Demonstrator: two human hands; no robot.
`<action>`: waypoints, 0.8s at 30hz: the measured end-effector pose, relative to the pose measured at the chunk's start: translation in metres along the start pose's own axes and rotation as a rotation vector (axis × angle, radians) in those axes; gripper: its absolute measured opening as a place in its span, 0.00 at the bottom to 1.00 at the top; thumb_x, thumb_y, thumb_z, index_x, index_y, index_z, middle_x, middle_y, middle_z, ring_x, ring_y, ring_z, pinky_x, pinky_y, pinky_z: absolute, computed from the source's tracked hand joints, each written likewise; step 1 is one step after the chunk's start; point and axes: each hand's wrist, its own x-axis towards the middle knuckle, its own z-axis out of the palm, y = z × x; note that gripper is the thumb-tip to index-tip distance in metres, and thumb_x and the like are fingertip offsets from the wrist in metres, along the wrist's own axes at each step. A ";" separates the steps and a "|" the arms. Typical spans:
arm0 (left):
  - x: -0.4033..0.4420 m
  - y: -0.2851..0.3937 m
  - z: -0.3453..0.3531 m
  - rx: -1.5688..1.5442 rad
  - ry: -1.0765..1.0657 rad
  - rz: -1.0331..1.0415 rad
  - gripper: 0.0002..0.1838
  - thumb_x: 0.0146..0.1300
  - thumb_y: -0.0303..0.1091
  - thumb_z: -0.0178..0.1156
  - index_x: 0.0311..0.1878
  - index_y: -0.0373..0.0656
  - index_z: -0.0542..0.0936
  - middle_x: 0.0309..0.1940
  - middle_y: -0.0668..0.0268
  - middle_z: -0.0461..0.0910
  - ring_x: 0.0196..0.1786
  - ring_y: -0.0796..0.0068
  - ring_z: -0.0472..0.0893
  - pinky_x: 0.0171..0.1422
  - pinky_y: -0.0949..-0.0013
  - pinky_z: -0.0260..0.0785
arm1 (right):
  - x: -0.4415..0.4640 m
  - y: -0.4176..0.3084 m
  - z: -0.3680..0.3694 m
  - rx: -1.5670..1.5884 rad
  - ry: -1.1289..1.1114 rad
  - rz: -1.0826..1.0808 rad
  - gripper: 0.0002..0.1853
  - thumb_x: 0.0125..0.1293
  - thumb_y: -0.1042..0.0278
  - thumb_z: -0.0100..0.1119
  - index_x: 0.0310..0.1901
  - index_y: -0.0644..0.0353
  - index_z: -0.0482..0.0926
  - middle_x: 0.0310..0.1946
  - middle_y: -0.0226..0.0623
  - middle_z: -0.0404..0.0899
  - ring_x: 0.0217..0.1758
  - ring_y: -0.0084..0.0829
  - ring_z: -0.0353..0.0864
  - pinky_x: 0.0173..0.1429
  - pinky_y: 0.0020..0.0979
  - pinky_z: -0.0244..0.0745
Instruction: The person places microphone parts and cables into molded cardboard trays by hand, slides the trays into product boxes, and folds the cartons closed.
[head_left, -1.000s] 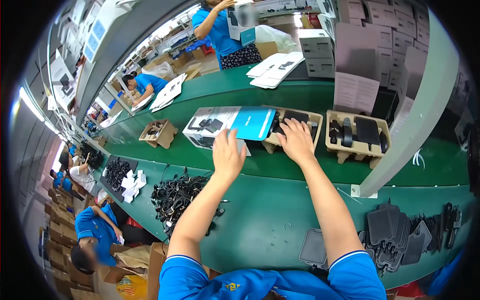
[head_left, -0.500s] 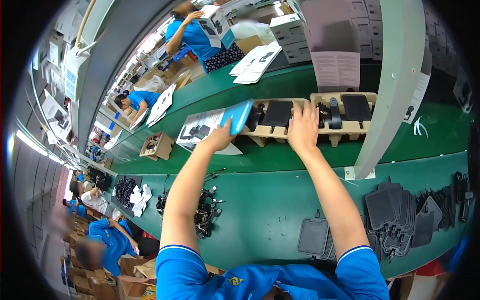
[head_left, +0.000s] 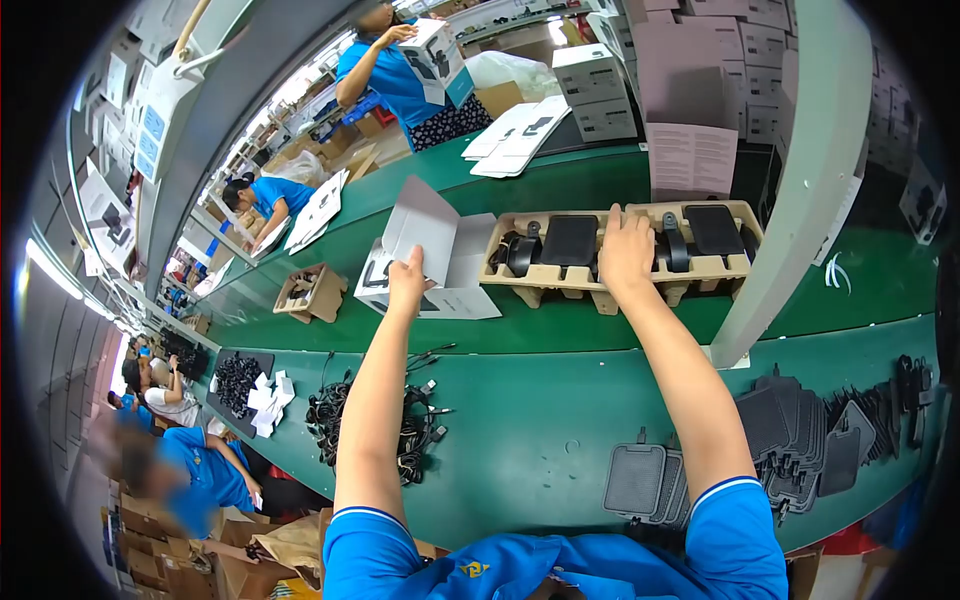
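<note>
"What lies nearest us?"
"Pads on the worktop."
"And beyond?"
"Our left hand has a narrow grip on the box by its raised flap. A second ago we saw that flap's blue face over the tray; now its pale inside shows, and the tray's left end sits uncovered just beside the box."
"Our right hand?"
"Over the tray's right end; whether its grip holds, we cannot tell."
</note>
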 end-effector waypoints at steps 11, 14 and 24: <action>0.012 -0.011 -0.010 -0.143 -0.169 -0.091 0.23 0.69 0.40 0.50 0.53 0.26 0.68 0.41 0.53 0.77 0.39 0.65 0.82 0.35 0.68 0.81 | -0.001 -0.009 0.020 -0.058 0.048 -0.287 0.19 0.62 0.71 0.44 0.53 0.71 0.72 0.57 0.63 0.68 0.70 0.49 0.58 0.74 0.43 0.47; 0.011 -0.021 -0.006 -0.174 -0.160 -0.069 0.22 0.70 0.41 0.48 0.54 0.29 0.68 0.41 0.55 0.78 0.39 0.65 0.83 0.36 0.68 0.81 | -0.007 -0.014 0.022 0.060 0.081 -0.240 0.19 0.62 0.72 0.44 0.54 0.69 0.70 0.60 0.60 0.65 0.70 0.51 0.57 0.73 0.42 0.50; 0.005 -0.027 -0.008 -0.434 -0.179 -0.148 0.24 0.70 0.40 0.49 0.60 0.32 0.62 0.51 0.53 0.73 0.50 0.61 0.79 0.46 0.63 0.79 | 0.004 -0.005 0.010 0.121 -0.045 -0.041 0.32 0.51 0.74 0.58 0.61 0.71 0.63 0.61 0.63 0.62 0.68 0.53 0.58 0.72 0.43 0.50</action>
